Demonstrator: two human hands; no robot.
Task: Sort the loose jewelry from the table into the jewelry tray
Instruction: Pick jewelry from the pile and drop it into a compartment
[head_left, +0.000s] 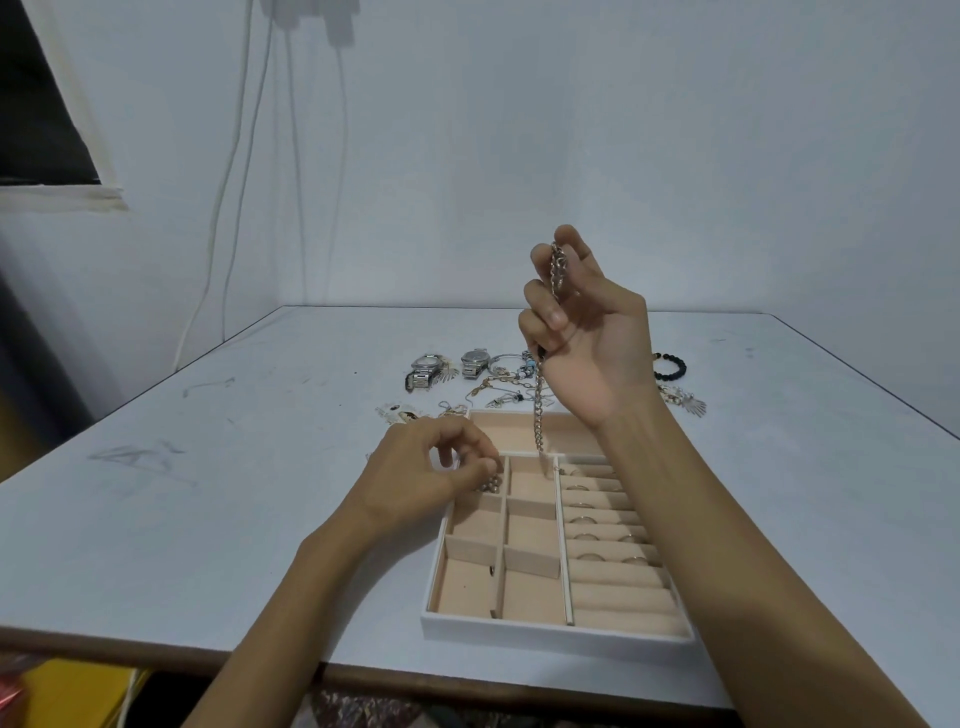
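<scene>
White table (260, 415): right hand (587, 338) grips chain (539, 415) above tray (545, 631); left hand (431, 467) pinches beaded piece (491, 483).

Your left hand (426, 470) and right hand (592, 338) are bare, with both slender forearms (322, 587) uncovered throughout.

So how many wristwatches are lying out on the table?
2 watches, both beyond the tray: the left watch farthest left, the right watch just beside it. The raised right hand may hide others.
</scene>
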